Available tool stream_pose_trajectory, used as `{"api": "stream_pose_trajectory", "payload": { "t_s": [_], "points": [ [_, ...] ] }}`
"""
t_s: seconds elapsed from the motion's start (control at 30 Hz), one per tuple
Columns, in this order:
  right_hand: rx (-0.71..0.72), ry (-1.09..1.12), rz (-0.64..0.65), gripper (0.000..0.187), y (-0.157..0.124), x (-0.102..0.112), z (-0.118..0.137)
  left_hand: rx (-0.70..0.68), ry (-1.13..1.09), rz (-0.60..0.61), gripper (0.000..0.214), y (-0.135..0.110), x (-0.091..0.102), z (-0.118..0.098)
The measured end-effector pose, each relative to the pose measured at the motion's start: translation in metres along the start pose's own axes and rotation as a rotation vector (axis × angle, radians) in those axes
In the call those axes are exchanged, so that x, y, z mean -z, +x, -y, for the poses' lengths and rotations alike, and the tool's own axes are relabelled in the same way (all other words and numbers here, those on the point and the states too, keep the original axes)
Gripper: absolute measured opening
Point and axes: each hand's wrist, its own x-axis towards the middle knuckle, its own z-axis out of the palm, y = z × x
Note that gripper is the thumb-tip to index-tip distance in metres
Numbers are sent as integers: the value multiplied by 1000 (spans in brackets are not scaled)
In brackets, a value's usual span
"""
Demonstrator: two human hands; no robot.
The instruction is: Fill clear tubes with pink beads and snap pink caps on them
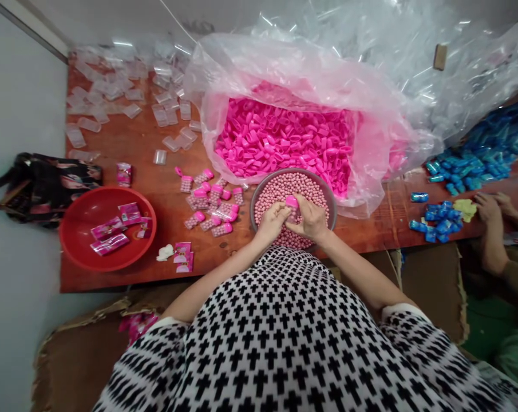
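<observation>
We are holding a small pink-capped container (291, 201) above the beads in the grey bowl (332, 205). Our right hand (312, 218) is gripping it, thumb and fingers closing around its side. Our left hand (273, 221) is bunching its fingertips just beside or against it; we cannot tell whether they are gripping. Pink beads (289, 184) are filling much of the bowl, which is standing at the near edge of the tabletop (142, 134). Behind it, a translucent bag (280, 54) is lying open around a heap of pink caps (280, 140). To our left, bead-filled containers (216, 201) are lying in a cluster, while clear empty containers (108, 86) are scattering beyond them. Farther left, a red basin (82, 214) is holding pink packets (108, 229). Well to our right, a co-worker's hand (489, 209) is resting beside a yellow item (465, 210) and blue packets (441, 220).
</observation>
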Motion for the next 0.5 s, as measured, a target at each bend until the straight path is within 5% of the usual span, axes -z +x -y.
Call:
{"api": "stream_pose_trajectory", "payload": {
  "t_s": [0.3,0.4,0.5],
  "points": [
    [-44,13,216,83,19,0,20,46,-21,-148,24,0,24,-10],
    [-79,114,286,97,29,11,21,8,-18,-233,34,-1,52,-22],
    [-190,186,287,82,38,20,1,-103,219,-458,41,-1,97,-28]
  ]
}}
